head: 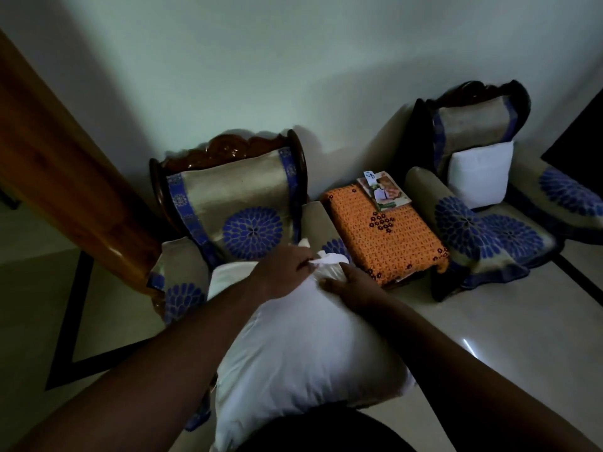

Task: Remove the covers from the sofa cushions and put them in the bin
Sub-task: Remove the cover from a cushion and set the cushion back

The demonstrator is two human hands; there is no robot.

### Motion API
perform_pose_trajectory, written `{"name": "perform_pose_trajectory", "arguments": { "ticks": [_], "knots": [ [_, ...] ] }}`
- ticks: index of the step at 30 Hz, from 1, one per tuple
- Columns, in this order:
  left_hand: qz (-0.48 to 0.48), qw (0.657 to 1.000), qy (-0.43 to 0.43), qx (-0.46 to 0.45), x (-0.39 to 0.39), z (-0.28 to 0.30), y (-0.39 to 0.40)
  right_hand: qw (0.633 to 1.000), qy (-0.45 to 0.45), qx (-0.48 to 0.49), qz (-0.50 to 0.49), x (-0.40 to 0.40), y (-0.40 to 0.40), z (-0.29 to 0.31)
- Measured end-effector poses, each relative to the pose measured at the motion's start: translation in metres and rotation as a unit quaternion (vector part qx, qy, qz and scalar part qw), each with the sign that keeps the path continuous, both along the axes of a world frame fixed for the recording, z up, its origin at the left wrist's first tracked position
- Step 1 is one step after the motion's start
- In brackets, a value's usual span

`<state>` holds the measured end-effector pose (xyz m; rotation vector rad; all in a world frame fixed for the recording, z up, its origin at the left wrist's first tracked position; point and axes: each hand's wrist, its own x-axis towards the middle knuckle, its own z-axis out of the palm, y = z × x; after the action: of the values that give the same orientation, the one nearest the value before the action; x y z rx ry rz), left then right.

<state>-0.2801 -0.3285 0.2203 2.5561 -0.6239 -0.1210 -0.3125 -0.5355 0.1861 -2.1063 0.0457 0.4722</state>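
— Fingers first: what does each grip hold?

— The left hand [287, 265] pinches a bunched corner of white cover [328, 258], its grip closed narrow on the cloth. The right hand [350, 288] lies just beside it at about four o'clock, fingers curled down on the cushion [303, 347]; whether it holds cloth or only presses, I cannot tell.

— And which way does the cushion lie from there?

— Its long axis runs from the pinched corner at twelve o'clock back to six, toward the person's body. Both hands sit at the far end, the left one on the corner itself.

— So the pull goes where?

— I judge away from the body, toward twelve. A second cushion [479, 172] waits on the armchair [499, 236] at two o'clock. No bin shows.
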Motion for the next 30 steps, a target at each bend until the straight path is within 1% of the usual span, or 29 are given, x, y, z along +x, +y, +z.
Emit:
{"name": "perform_pose_trajectory", "arguments": {
  "ticks": [2, 4, 6, 9, 10, 11, 13, 15, 16, 17, 18, 20, 21, 22, 23, 24, 26, 27, 28, 29, 30],
  "knots": [
    [-0.038, 0.994, 0.034, -0.093, -0.022, 0.004, -0.001, 0.999, -0.013, -0.044, 0.006, 0.009, -0.005, -0.003],
    [-0.017, 0.983, 0.101, -0.155, -0.041, -0.003, 0.011, 0.996, -0.019, -0.077, 0.040, 0.014, -0.009, -0.010],
    [0.012, 0.970, 0.154, -0.189, -0.055, -0.015, 0.023, 0.993, 0.005, -0.098, 0.067, 0.011, -0.007, -0.020],
    [0.046, 0.954, 0.188, -0.228, -0.063, -0.033, 0.026, 0.992, 0.013, -0.109, 0.065, -0.001, -0.007, -0.027],
    [0.051, 0.952, 0.192, -0.231, -0.062, -0.037, 0.025, 0.994, 0.007, -0.091, 0.056, -0.007, -0.011, -0.026],
    [0.053, 0.953, 0.193, -0.229, -0.060, -0.040, 0.027, 0.998, -0.003, -0.053, 0.030, -0.014, -0.016, -0.023],
    [0.056, 0.951, 0.192, -0.235, -0.057, -0.044, 0.031, 0.994, -0.045, 0.056, -0.076, -0.031, -0.031, -0.026],
    [0.067, 0.943, 0.191, -0.265, -0.054, -0.044, 0.035, 0.962, -0.095, 0.104, -0.236, -0.052, -0.039, -0.037],
    [0.063, 0.940, 0.193, -0.274, -0.053, -0.044, 0.036, 0.941, -0.093, 0.086, -0.315, -0.059, -0.040, -0.048],
    [0.051, 0.940, 0.196, -0.276, -0.053, -0.043, 0.035, 0.928, -0.087, 0.057, -0.357, -0.062, -0.041, -0.058],
    [0.036, 0.941, 0.197, -0.274, -0.053, -0.044, 0.034, 0.930, -0.059, 0.028, -0.363, -0.062, -0.040, -0.069],
    [0.024, 0.940, 0.198, -0.277, -0.054, -0.046, 0.031, 0.951, 0.054, 0.054, -0.299, -0.055, -0.035, -0.079],
    [0.032, 0.939, 0.195, -0.283, -0.055, -0.049, 0.032, 0.959, 0.123, 0.062, -0.248, -0.051, -0.032, -0.077],
    [0.047, 0.940, 0.188, -0.281, -0.055, -0.054, 0.035, 0.963, 0.170, 0.043, -0.204, -0.048, -0.031, -0.074],
    [0.062, 0.948, 0.175, -0.260, -0.056, -0.059, 0.040, 0.970, 0.174, 0.022, -0.168, -0.047, -0.034, -0.072],
    [0.073, 0.960, 0.161, -0.216, -0.058, -0.066, 0.047, 0.974, 0.160, 0.008, -0.158, -0.050, -0.036, -0.067],
    [0.085, 0.978, 0.150, -0.114, -0.062, -0.081, 0.061, 0.975, 0.102, 0.036, -0.192, -0.056, -0.037, -0.060],
    [0.095, 0.978, 0.158, -0.094, -0.063, -0.086, 0.065, 0.967, 0.082, 0.074, -0.231, -0.056, -0.035, -0.056],
    [0.114, 0.975, 0.167, -0.094, -0.062, -0.091, 0.067, 0.954, 0.069, 0.094, -0.275, -0.052, -0.029, -0.052],
    [0.140, 0.969, 0.176, -0.102, -0.058, -0.093, 0.066, 0.940, 0.063, 0.112, -0.315, -0.044, -0.022, -0.051],
    [0.170, 0.962, 0.182, -0.116, -0.051, -0.096, 0.066, 0.934, 0.066, 0.113, -0.334, -0.035, -0.012, -0.044]
  ]
}}
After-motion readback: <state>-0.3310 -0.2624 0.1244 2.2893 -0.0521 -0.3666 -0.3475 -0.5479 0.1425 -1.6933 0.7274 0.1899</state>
